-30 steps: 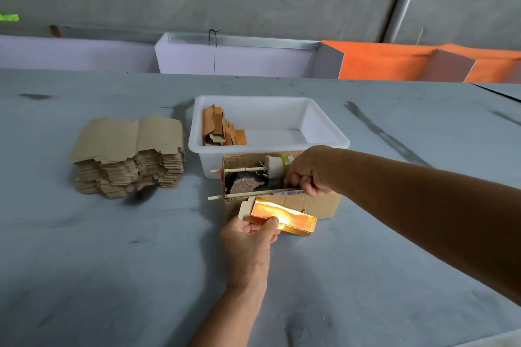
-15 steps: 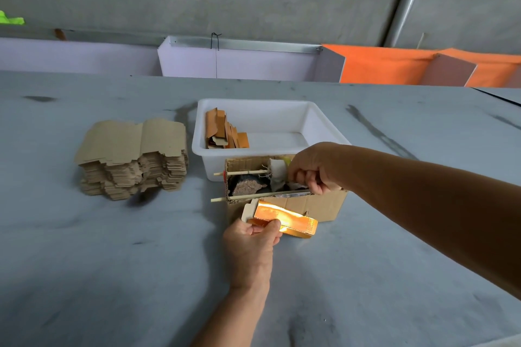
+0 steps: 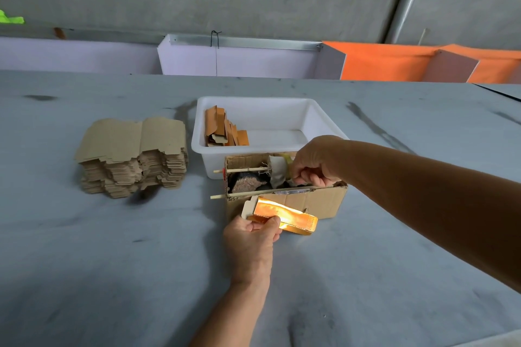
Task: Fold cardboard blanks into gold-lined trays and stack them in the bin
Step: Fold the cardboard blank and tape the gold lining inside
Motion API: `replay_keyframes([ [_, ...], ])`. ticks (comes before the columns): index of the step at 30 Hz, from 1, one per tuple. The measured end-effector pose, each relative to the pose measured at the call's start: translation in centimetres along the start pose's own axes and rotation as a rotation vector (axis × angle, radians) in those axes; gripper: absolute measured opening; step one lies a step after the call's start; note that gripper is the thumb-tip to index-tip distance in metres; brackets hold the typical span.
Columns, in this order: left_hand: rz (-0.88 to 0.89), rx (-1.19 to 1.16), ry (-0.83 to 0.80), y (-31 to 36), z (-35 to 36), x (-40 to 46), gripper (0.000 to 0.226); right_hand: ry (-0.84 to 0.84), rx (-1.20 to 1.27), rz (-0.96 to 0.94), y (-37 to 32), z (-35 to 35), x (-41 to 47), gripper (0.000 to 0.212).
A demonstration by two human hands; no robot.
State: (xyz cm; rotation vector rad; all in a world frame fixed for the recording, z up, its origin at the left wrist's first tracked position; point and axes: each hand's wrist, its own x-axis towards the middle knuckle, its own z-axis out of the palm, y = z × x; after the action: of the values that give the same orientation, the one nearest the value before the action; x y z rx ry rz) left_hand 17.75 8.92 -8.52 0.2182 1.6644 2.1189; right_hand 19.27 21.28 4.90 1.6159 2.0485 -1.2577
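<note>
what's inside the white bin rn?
The white bin holds a small leaning stack of folded trays at its left end; the floor to their right shows bare. Its near-right corner is covered by the right hand and the cardboard box.

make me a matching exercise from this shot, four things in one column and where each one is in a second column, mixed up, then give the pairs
Things
1. stack of flat brown cardboard blanks
2. gold-lined cardboard tray
3. white plastic bin
4. open brown cardboard box

Places
A. held in the left hand
B. directly behind the box
C. on the table, left of the bin
D. under the right hand

Pairs: 1-C, 2-A, 3-B, 4-D
</note>
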Motion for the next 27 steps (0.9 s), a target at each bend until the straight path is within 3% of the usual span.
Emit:
replay_keyframes([
  [15, -0.009, 0.009, 0.027, -0.1, 0.2, 0.1, 0.021, 0.244, 0.344, -0.165, 2.9, 0.8, -1.0, 0.020],
  [27, -0.012, 0.010, 0.025, -0.1, 0.1, 0.0, 0.019, 0.152, 0.710, -0.162, 6.5, 2.9, -1.9, 0.008],
])
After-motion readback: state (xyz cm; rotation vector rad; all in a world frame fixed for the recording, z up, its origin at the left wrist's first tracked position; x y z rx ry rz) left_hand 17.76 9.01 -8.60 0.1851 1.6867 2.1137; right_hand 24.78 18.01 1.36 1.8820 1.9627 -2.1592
